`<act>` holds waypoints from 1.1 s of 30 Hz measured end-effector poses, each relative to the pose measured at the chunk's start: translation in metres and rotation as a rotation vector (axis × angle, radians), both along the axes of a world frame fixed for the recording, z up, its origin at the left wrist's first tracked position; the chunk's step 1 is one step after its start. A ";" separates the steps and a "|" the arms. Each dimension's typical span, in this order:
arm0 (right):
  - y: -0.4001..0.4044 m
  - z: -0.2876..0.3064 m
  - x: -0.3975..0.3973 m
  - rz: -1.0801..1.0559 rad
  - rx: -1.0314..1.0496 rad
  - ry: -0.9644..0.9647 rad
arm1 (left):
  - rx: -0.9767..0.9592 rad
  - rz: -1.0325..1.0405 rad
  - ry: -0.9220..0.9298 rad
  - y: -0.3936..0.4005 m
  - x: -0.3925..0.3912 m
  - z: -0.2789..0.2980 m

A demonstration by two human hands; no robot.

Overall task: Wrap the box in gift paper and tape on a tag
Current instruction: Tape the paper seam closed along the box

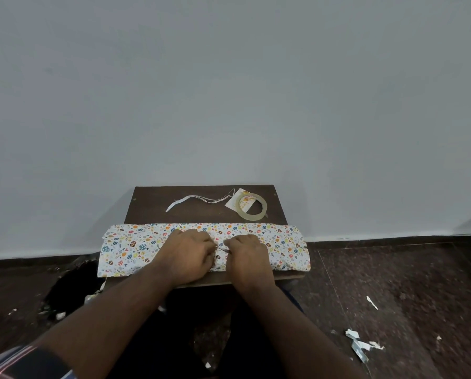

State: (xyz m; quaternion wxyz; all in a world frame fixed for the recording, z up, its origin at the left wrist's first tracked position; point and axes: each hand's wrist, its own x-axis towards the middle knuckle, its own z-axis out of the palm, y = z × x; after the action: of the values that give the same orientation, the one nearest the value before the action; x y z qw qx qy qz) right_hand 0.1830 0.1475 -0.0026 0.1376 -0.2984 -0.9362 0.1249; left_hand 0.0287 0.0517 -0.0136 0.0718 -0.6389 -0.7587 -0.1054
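White gift paper [130, 246] with small coloured prints lies folded over the box across the front of a small dark wooden table [149, 206]; the box itself is hidden under it. My left hand [187, 254] and my right hand [248, 254] both press on the middle of the paper. Their fingertips meet at the seam and pinch a small strip there, probably tape. A clear tape roll [252, 206] rests at the back right of the table, on top of a white gift tag [235, 199].
A thin white paper strip [190, 199] curls across the back of the table. A pale wall stands right behind the table. Paper scraps [361, 344] litter the dark floor at the right, and more scraps lie at the left.
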 end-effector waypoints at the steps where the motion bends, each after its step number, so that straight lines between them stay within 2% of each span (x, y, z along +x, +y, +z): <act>1: 0.003 0.002 0.000 0.001 -0.021 -0.067 | -0.017 0.015 -0.017 -0.002 0.000 0.001; 3: 0.006 0.002 0.004 0.013 -0.046 -0.151 | -0.064 0.045 -0.106 -0.005 0.000 0.003; 9: 0.009 -0.004 0.008 0.017 -0.087 -0.089 | -0.139 0.116 -0.393 0.013 -0.004 0.013; 13: 0.013 -0.002 0.006 0.023 -0.094 -0.115 | 0.019 0.216 -0.651 0.033 -0.004 0.017; 15: 0.014 0.001 0.005 0.030 -0.099 -0.113 | 0.058 0.271 -0.857 0.036 -0.002 0.014; 17: 0.016 0.005 0.004 0.028 -0.139 -0.119 | 0.094 0.302 -0.966 0.034 -0.001 0.009; 21: 0.041 0.018 -0.010 -0.169 -0.347 0.085 | 0.122 0.319 -0.995 0.034 -0.003 0.005; 24: 0.086 0.023 -0.017 -0.345 -0.363 0.167 | 0.109 0.307 -0.991 0.035 -0.004 0.000; 27: 0.128 0.011 -0.020 -0.458 -0.321 0.044 | 0.101 0.303 -0.982 0.036 -0.006 -0.005; 30: 0.147 0.001 -0.027 -0.466 -0.332 -0.144 | 0.098 0.299 -0.970 0.038 -0.008 -0.007; 33: 0.149 0.005 -0.035 -0.474 -0.315 -0.238 | 0.101 0.303 -0.972 0.038 -0.009 -0.009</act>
State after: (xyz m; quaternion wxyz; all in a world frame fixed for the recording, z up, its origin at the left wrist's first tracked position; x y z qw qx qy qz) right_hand 0.1479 0.2966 0.0024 0.0046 -0.5387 -0.8190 0.1972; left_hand 0.0196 0.0898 -0.0230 -0.2442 -0.3947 -0.7825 -0.4151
